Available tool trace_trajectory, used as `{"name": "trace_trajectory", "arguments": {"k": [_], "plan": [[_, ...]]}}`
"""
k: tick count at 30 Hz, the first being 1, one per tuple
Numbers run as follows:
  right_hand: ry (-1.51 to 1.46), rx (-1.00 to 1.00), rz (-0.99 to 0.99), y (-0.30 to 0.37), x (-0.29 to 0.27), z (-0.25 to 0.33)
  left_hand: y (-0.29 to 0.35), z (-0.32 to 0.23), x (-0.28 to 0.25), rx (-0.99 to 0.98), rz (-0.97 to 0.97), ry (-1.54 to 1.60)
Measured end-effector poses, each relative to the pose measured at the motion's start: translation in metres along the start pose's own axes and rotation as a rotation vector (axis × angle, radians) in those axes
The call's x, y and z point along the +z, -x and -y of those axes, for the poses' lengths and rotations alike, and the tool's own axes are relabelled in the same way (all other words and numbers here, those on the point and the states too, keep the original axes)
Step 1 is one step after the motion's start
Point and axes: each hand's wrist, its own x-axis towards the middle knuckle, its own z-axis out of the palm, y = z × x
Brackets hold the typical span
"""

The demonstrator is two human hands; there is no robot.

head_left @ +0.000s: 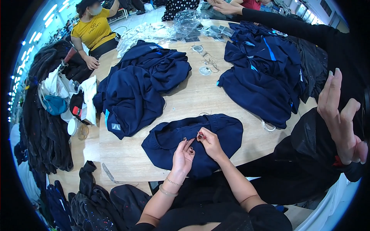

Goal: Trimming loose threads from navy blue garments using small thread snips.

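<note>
A dark navy garment [227, 133] lies in front of me on the table, its gathered waistband spread in a loop. Over its middle, my left hand [183, 157] is turned partly palm up, with fingers curled and thumb and fingertips drawn together. Close beside it, my right hand [210, 144] is closed in a pinch, its fingertips with dark red nails almost meeting the left ones. Whatever is between the fingertips of either hand is too small to make out. Both hands are at the cloth just below the waistband opening.
Navy garment piles lie at the far left [133, 82] and far right [266, 77] of the wooden table [127, 161]. Clear plastic bags [189, 23] lie at the back. A small jar [72, 127] stands left. A co-worker's hand [339, 115] reaches in at right; another person [94, 29] sits far left.
</note>
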Motion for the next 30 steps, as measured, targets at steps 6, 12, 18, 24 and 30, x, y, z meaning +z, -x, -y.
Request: {"name": "trace_trajectory", "arguments": {"k": [6,12,18,24,30], "plan": [[-0.087,0.081,-0.077,-0.002,-0.009,-0.002,-0.005,0.0,-0.004,0.026,0.008,0.019],[-0.13,0.109,-0.169,0.007,-0.021,-0.008,0.0,0.003,-0.006,0.024,0.011,0.015],[-0.109,0.08,-0.26,0.007,-0.02,-0.006,0.004,0.008,-0.012,0.07,0.062,-0.121],[-0.14,0.216,-0.266,-0.006,-0.034,0.008,0.0,-0.002,0.003,0.063,0.146,-0.148],[0.078,-0.01,-0.089,-0.012,-0.019,-0.003,0.0,-0.001,0.0,0.032,0.099,-0.034]]}}
